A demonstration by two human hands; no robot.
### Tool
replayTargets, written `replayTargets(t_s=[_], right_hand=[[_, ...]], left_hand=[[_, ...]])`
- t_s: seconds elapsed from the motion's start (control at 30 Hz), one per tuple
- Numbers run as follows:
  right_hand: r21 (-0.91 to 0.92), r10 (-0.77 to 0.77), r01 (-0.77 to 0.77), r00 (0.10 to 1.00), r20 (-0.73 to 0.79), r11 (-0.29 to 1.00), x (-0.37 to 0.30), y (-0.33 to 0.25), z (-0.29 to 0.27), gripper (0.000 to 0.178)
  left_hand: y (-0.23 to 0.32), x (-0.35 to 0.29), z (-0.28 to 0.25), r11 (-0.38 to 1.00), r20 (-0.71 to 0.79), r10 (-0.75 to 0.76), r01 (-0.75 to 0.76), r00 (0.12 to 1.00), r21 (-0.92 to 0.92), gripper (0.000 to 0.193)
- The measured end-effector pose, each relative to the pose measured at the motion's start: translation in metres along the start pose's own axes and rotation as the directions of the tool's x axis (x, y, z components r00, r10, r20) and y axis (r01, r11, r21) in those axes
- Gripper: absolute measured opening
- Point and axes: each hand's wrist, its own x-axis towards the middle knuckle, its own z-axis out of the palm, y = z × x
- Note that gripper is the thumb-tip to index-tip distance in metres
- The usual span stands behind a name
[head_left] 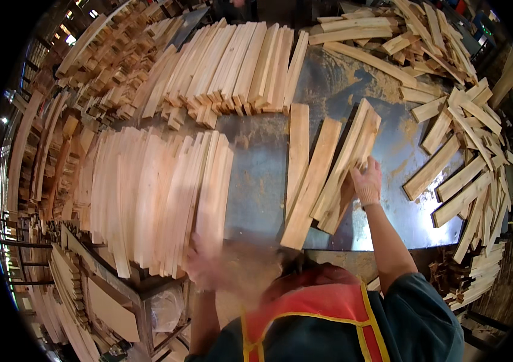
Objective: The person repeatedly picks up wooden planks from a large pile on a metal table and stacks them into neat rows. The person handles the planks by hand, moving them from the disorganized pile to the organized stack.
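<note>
Currently, one right hand (367, 184) touches one board (364, 142); one left hand (204, 265) blurs.

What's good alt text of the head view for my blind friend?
A person's right hand is at wooden boards on a dark table; the blurred left hand is near a row of boards, with jumbled boards at right.

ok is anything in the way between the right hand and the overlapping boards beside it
Nothing visible: the right hand is at the right edge of the overlapping boards. Two other loose boards lie to their left, away from it.
</note>
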Motion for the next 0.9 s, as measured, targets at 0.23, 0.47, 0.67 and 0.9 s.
replayTargets(t_s=[0.23, 0.47, 0.67, 0.9], right_hand=[[-0.092, 0.202, -0.190, 0.966, 0.159, 0.978, -0.006, -0.043, 0.003, 0.079], [0.411, -0.005, -0.047, 0.992, 0.124, 0.911, -0.023, 0.034, -0.002, 0.083], [0.700, 0.054, -0.481, 0.841, 0.538, 0.528, -0.073, -0.030, -0.036, 0.067], [0.104, -0.758, 0.815, 0.473, 0.449, 0.570, -0.140, -0.161, -0.020, 0.062]], left_hand=[[-0.020, 0.030, 0.052, 1.000, 0.019, -0.004, 0.004, 1.000, 0.010, 0.111], [-0.013, 0.049, 0.032, 0.998, 0.047, 0.056, -0.056, 0.997, -0.010, 0.103], [-0.038, 0.060, 0.045, 0.997, 0.146, 0.013, -0.001, 0.989, -0.082, 0.115], [-0.038, 0.049, -0.031, 0.845, -0.111, 0.407, -0.328, 0.906, 0.422, 0.081]])
